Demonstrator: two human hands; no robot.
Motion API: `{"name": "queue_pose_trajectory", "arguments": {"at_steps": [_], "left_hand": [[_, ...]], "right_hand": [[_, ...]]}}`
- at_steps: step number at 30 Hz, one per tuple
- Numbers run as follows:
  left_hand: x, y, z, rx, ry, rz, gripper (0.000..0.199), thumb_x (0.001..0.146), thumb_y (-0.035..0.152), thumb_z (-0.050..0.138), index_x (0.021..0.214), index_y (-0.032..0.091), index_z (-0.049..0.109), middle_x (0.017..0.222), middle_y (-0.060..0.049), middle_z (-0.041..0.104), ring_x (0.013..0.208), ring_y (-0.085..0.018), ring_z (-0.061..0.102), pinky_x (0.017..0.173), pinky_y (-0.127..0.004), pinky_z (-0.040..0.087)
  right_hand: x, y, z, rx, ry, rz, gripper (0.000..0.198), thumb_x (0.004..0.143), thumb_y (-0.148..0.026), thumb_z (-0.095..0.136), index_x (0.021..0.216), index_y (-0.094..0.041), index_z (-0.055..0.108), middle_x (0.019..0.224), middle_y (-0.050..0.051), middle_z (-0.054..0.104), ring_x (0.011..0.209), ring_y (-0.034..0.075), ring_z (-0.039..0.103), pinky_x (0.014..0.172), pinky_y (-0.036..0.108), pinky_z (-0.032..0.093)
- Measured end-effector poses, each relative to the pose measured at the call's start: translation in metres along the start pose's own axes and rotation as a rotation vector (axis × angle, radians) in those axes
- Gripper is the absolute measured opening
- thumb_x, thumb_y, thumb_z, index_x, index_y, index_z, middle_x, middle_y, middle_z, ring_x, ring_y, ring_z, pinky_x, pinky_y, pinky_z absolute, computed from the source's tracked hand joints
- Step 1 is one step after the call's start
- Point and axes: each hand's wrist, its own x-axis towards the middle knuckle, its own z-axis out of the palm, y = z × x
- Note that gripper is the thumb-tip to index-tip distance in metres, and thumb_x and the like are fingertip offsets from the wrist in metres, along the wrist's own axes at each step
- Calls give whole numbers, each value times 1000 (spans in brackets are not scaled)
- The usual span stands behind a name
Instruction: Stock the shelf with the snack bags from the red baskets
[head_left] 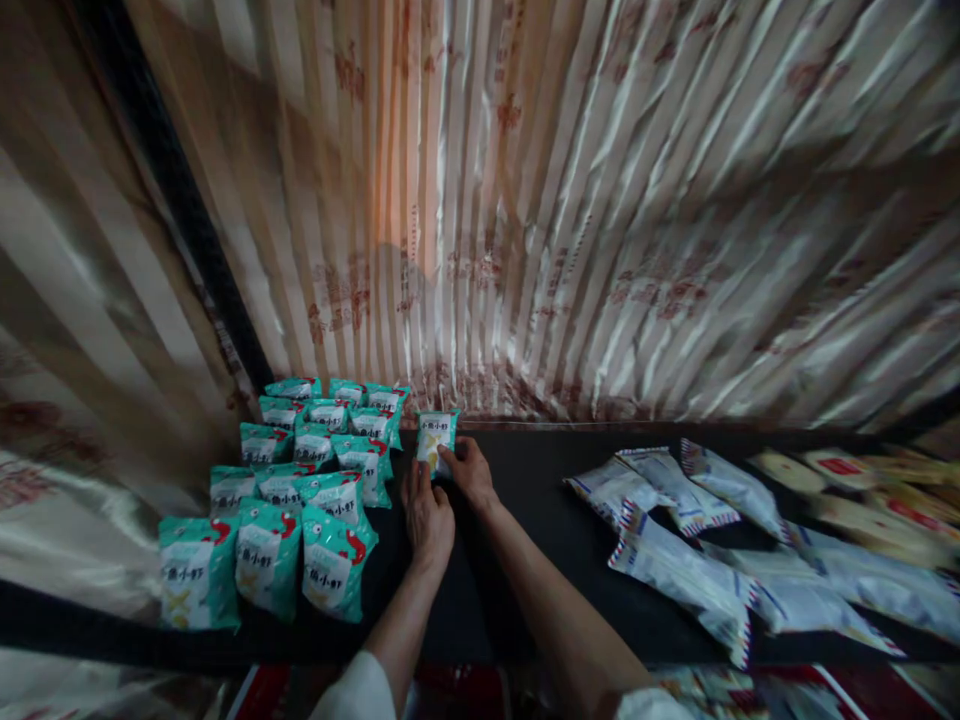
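A teal and white snack bag [435, 437] stands upright near the back of the black shelf. My right hand [469, 472] grips its right side, the thumb lying across the front. My left hand [427, 510] is at the bag's lower left, its fingers against the lower edge; part of the bag's bottom is hidden behind them. Just to the left, several matching teal bags [330, 565] stand in rows from the front edge to the back.
White packets with striped ends [682, 575] lie loosely on the right of the black shelf [540, 530]. Beyond them are blurred yellowish packs [870, 510]. Shiny printed sheeting [480, 250] hangs behind, and a dark post [187, 210] rises at the left. Red-edged boxes show below the front edge.
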Motion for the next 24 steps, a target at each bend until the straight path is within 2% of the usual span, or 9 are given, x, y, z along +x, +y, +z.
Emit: {"name": "queue_pose_trajectory", "arguments": {"at_steps": [8, 12, 18, 24], "left_hand": [[18, -7, 7, 7, 4, 27, 47, 83, 14, 34, 128, 11, 48, 139, -13, 45, 134, -25, 31, 112, -47, 24], [24, -10, 8, -35, 15, 22, 49, 82, 13, 35, 129, 14, 47, 138, -12, 46, 134, -24, 32, 112, -48, 24], [32, -13, 6, 0, -13, -8, 47, 83, 13, 34, 126, 6, 49, 137, -16, 46, 132, -24, 34, 111, -44, 27], [28, -13, 7, -35, 36, 17, 46, 81, 10, 36, 123, 12, 52, 137, -14, 47, 133, -23, 35, 111, -46, 27]], "right_hand": [[28, -4, 21, 30, -45, -46, 37, 77, -45, 58, 104, -19, 57, 92, 6, 68, 83, 19, 65, 74, 29, 48], [33, -9, 24, -63, -69, -82, 36, 80, -45, 55, 107, -21, 57, 95, 6, 68, 88, 20, 64, 75, 30, 47], [35, -10, 33, -197, -114, -115, 42, 84, -49, 48, 112, -19, 56, 100, 10, 67, 93, 23, 63, 78, 32, 44], [30, -11, 34, -237, 3, -145, 40, 83, -45, 50, 109, -16, 60, 103, 13, 65, 99, 25, 59, 84, 33, 43]]}}
